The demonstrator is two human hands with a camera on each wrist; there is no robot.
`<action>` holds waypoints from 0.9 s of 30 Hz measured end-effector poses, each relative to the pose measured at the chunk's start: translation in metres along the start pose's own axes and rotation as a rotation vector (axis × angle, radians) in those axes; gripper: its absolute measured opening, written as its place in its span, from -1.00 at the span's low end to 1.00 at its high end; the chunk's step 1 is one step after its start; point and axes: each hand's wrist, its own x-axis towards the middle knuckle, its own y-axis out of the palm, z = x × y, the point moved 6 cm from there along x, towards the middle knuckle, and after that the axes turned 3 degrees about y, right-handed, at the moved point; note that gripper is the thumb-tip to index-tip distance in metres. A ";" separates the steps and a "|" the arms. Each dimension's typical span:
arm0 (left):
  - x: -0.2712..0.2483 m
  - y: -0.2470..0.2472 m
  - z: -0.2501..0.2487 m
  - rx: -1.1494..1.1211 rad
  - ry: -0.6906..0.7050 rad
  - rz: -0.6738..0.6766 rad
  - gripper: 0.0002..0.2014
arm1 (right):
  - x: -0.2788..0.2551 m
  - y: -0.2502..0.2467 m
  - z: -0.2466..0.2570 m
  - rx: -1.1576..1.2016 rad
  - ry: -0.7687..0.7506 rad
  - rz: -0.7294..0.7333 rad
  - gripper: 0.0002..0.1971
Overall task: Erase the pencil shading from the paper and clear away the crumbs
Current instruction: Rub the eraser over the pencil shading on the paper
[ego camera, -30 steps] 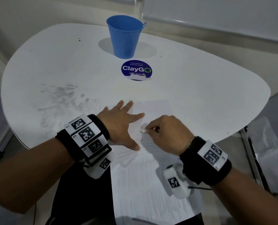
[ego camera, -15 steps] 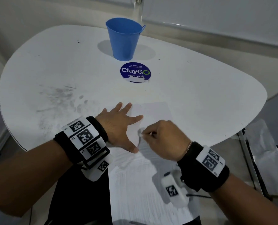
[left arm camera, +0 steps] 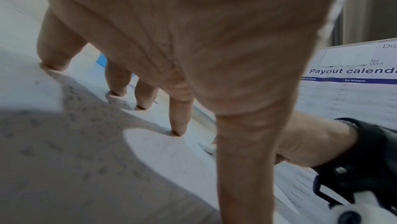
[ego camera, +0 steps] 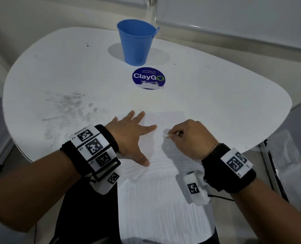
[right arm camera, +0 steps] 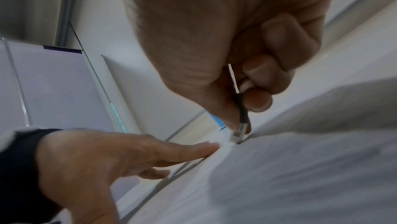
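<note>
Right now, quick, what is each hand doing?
Left hand: open, fingers spread flat, pressing the paper down.
Right hand: pinching a small eraser, its tip on the paper.

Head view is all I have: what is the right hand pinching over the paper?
Observer: The right wrist view shows the right hand pinching a thin stick with a black band and a pale tip.
Operator: Is the tip on the paper?
Observer: Yes, it meets the paper just beyond the left hand.
Operator: Is that hand lying flat?
Observer: No. The left wrist view shows its fingertips pressed down and the palm arched.
</note>
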 end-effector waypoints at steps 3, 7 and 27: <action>0.000 0.000 0.001 0.021 0.006 -0.001 0.19 | -0.001 0.006 0.000 -0.018 -0.005 -0.049 -0.80; 0.000 0.000 -0.001 0.029 0.012 -0.028 0.14 | -0.005 0.015 0.005 -0.060 0.004 -0.054 -0.78; 0.000 0.000 0.001 -0.009 0.008 0.002 0.17 | 0.004 -0.005 -0.013 0.026 0.047 -0.043 -0.83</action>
